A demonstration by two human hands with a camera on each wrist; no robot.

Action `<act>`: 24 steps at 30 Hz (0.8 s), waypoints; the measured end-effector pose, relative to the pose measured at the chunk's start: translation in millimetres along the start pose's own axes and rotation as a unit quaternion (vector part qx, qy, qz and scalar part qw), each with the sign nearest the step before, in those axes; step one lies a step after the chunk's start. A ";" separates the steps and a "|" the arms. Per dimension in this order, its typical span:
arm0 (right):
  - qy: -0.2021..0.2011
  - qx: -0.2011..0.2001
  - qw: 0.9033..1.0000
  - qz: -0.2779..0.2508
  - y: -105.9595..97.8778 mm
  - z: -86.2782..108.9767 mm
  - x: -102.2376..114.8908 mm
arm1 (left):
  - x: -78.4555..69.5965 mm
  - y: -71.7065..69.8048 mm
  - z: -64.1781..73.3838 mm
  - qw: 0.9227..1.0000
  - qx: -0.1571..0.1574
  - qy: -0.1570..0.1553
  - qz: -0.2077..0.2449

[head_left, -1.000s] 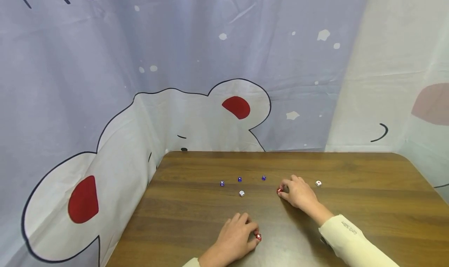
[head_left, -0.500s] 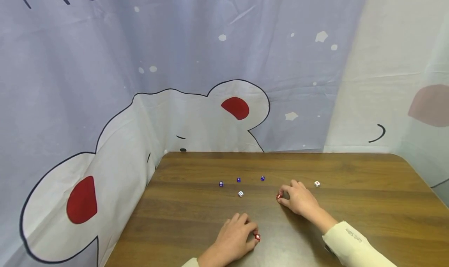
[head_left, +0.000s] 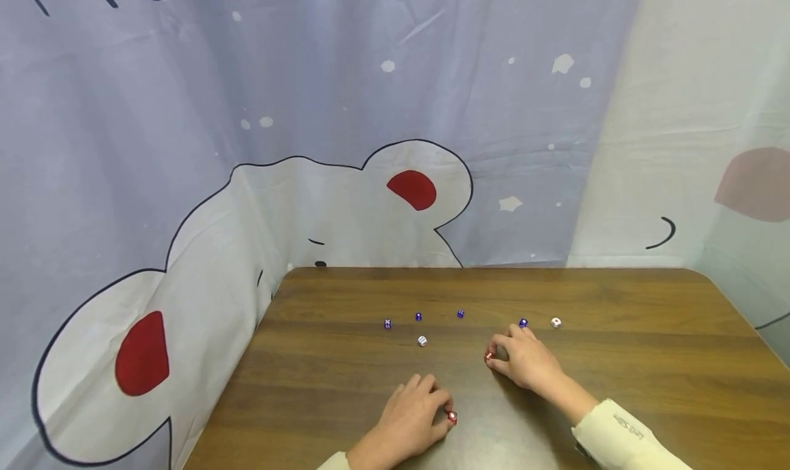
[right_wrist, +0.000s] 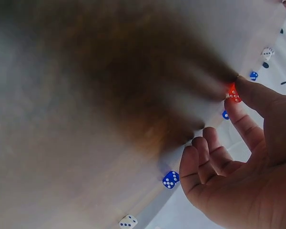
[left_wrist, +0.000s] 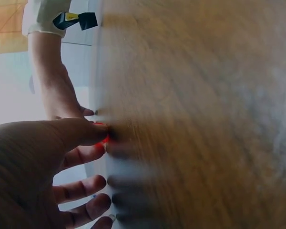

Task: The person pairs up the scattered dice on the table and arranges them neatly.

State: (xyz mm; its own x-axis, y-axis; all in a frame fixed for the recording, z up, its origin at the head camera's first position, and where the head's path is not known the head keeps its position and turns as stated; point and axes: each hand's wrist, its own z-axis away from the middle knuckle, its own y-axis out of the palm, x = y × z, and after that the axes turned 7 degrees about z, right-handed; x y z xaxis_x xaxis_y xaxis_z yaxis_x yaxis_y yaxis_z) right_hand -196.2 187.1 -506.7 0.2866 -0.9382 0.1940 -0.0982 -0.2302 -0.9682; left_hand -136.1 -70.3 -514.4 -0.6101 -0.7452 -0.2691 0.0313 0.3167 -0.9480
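My left hand [head_left: 412,416], low on the table, pinches a red die [head_left: 452,417] between thumb and forefinger. Farther right, my right hand [head_left: 524,361] holds another red die [head_left: 489,356] the same way. In the right wrist view white pips show on this red die [right_wrist: 234,93]. The left wrist view shows only a red edge of its die [left_wrist: 105,138] past the thumb. A blue die [head_left: 523,323] sits just beyond the right fingers, with a white die [head_left: 556,322] to its right.
Three blue dice stand in a loose row farther back: left [head_left: 387,324], middle [head_left: 418,316] and right [head_left: 460,313]. Another white die [head_left: 422,341] lies in front of them. A printed curtain [head_left: 345,209] hangs behind the wooden table [head_left: 296,388].
My right hand has drawn its red die toward me, uncovering the blue die behind its fingers. The left hand keeps its pinch in nearly the same place.
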 end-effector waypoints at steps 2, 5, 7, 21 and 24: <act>0.000 0.003 1.000 0.001 -0.6 1.9 1.3 | 0.2 -0.4 -0.6 1.000 0.001 0.001 0.001; -0.006 0.005 1.000 0.001 -0.6 4.7 3.5 | 0.5 -0.7 -1.3 1.000 0.011 -0.004 0.006; -0.012 0.008 1.000 0.003 -0.8 6.9 5.4 | 0.7 -0.3 -1.5 1.000 0.017 -0.007 0.007; -0.024 0.014 1.000 -0.002 -1.2 21.2 12.2 | -1.2 -0.3 -4.9 1.000 0.024 -0.004 0.010; -0.039 -0.002 0.999 -0.001 -2.5 25.6 13.1 | -2.0 0.9 -6.4 1.000 0.027 -0.003 0.016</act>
State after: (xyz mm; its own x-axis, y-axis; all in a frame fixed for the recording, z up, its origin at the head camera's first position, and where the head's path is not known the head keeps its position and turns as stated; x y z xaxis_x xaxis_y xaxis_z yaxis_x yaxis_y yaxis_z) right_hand -167.8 182.0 -505.8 0.3606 -0.9148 0.1820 -0.1010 -0.2323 -0.9674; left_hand -139.9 -64.8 -513.6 -0.6027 -0.7395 -0.3000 0.0932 0.3081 -0.9468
